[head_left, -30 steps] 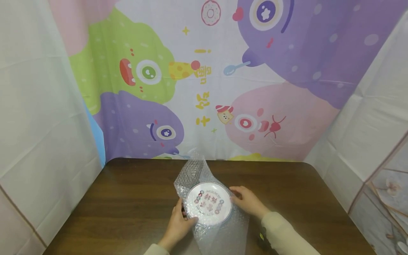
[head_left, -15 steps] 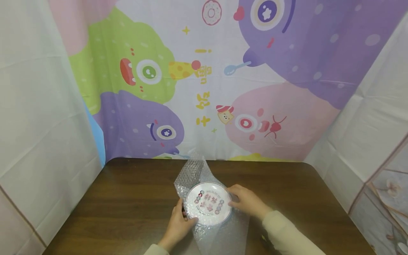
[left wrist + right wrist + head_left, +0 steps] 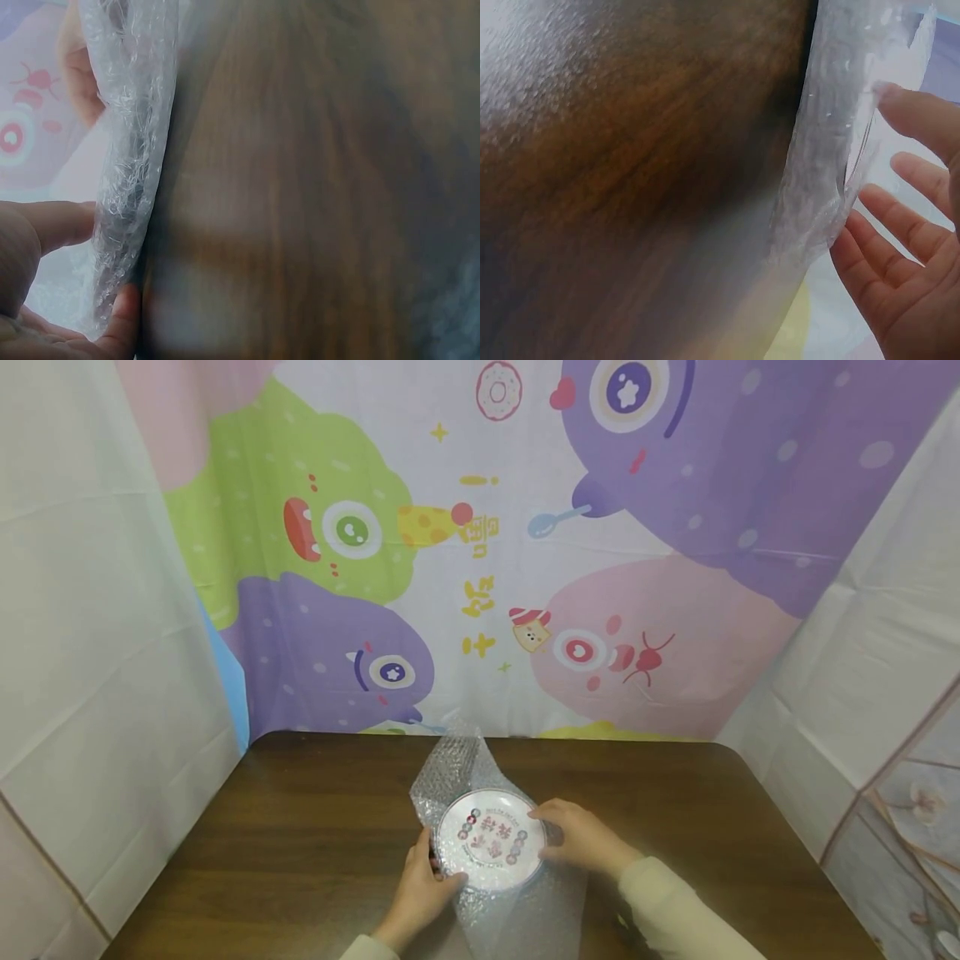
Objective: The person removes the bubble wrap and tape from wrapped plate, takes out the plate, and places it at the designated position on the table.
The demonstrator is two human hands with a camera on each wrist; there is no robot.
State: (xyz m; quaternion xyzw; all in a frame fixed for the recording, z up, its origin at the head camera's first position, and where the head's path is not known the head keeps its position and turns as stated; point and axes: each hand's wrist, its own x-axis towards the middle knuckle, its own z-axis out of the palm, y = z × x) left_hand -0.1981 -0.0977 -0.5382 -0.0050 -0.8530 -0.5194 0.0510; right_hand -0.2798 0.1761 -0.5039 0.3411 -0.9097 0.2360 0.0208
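Pinching the wrapped plate [image 3: 491,839] by its left edge with left fingers [image 3: 122,322]; touching its right edge with loose, spread right fingers [image 3: 900,223].

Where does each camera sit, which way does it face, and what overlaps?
Head: worn on the head, facing forward and down at plate, bubble wrap, table and cartoon cloth; left hand, right hand and sleeves show.
Left wrist: on that wrist, facing the bubble wrap's edge, table at picture right; left hand and part of right hand show.
Right wrist: on that wrist, facing the bubble wrap, table at picture left; only right hand shows.
Shared by wrist views: bubble wrap, table, right hand.
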